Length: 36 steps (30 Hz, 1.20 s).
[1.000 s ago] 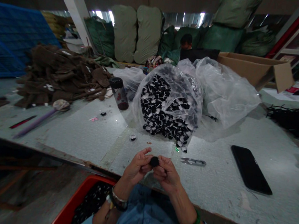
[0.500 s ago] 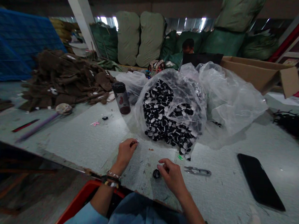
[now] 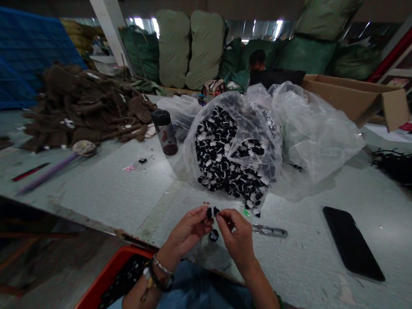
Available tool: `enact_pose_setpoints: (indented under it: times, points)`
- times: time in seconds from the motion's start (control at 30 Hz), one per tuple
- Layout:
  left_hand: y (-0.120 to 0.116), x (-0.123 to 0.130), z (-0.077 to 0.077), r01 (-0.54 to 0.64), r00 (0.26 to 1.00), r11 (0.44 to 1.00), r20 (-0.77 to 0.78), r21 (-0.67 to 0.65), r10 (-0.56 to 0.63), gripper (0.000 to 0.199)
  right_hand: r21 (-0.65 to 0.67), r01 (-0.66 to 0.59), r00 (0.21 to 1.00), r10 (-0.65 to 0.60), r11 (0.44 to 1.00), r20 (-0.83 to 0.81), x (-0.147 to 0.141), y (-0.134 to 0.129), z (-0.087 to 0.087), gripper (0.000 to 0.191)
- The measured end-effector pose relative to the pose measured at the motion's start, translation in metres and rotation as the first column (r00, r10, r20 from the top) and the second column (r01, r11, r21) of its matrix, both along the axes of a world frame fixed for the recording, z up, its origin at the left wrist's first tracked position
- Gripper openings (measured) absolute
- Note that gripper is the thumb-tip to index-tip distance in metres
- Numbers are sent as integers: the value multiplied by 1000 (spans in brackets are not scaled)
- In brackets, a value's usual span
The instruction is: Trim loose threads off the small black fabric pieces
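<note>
My left hand (image 3: 189, 231) and my right hand (image 3: 233, 235) meet above the table's front edge, their fingertips pinching a small black-and-white piece (image 3: 213, 212). A round black piece (image 3: 214, 235) lies on the pale table (image 3: 109, 199) just below my right hand. To the right of that hand rest steel thread snips (image 3: 269, 231). Beyond my hands, a clear plastic bag (image 3: 311, 134) spills a mass of similar black-and-white pieces (image 3: 227, 151).
A red crate (image 3: 111, 275) of black-and-white pieces sits below the table edge at my lap. A black phone (image 3: 352, 243), a dark bottle (image 3: 165, 132), a brown fabric pile (image 3: 88, 112), black cords (image 3: 404, 168) and a cardboard box (image 3: 356, 99) occupy the table. A person (image 3: 257, 61) sits behind.
My hands have come together from apart, and my left hand has lifted off the table. Both now pinch the small piece. The round black piece remains on the table.
</note>
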<state>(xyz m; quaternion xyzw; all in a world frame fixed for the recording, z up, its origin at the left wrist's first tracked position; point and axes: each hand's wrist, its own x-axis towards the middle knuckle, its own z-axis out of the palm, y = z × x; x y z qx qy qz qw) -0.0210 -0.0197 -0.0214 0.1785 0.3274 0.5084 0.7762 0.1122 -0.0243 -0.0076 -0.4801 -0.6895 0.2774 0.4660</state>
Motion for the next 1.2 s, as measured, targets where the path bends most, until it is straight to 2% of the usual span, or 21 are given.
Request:
enact_pose_setpoints:
  times: [0.1, 0.23, 0.33, 0.4, 0.5, 0.6, 0.63, 0.7, 0.8, 0.87, 0.93, 1.0, 1.07, 1.13, 1.2]
  points:
    - [-4, 6, 3, -38, 999, 999, -18, -7, 38, 11, 34, 5, 999, -6, 999, 37, 0, -5, 3, 10]
    - [-10, 13, 3, -89, 989, 995, -117, 54, 95, 10, 80, 4, 991, -14, 997, 133, -1, -8, 4, 11]
    - [-13, 16, -1, -109, 965, 983, -223, 145, 140, 10, 117, -10, 962, -22, 993, 272, -1, -8, 1, 14]
    - [-14, 17, -3, -102, 934, 973, -318, 207, 165, 11, 135, -5, 915, -50, 991, 399, -2, -8, -1, 15]
    - [-17, 17, -4, -112, 829, 944, -494, 312, 261, 11, 142, 32, 868, -98, 989, 486, -3, -10, -3, 16]
    - [-20, 17, -1, -157, 676, 873, -594, 461, 435, 8, 99, -2, 924, -36, 995, 380, -5, -13, -3, 18]
    - [-22, 17, 0, -158, 649, 858, -603, 489, 463, 8, 83, -18, 943, -11, 996, 332, -5, -13, -2, 18]
    - [-25, 18, 2, -153, 658, 854, -594, 497, 464, 9, 60, -20, 964, 4, 998, 264, -5, -14, -1, 18]
    - [-27, 15, 5, -130, 737, 878, -548, 460, 396, 30, 10, 3, 976, -5, 1000, 217, -2, -13, 0, 16]
    - [-26, 9, 7, -60, 785, 902, -538, 427, 307, 40, -50, -13, 984, 22, 999, 178, 1, -12, 0, 14]
    - [-24, 3, 9, 42, 807, 920, -557, 390, 199, 39, -114, -66, 988, 80, 991, 131, 5, -11, 0, 14]
    - [-23, 0, 10, 113, 787, 913, -596, 392, 158, 37, -146, -114, 986, 131, 983, 108, 8, -9, 0, 15]
    - [-23, 1, 11, 130, 721, 890, -658, 437, 218, 38, -136, -145, 975, 165, 980, 148, 10, -8, 1, 15]
    - [-23, 6, 10, 97, 638, 874, -704, 476, 312, 37, -99, -166, 951, 185, 981, 248, 10, -7, 1, 15]
    - [-22, 11, 8, 27, 604, 883, -711, 469, 359, 37, -50, -164, 913, 170, 985, 370, 8, -8, 1, 16]
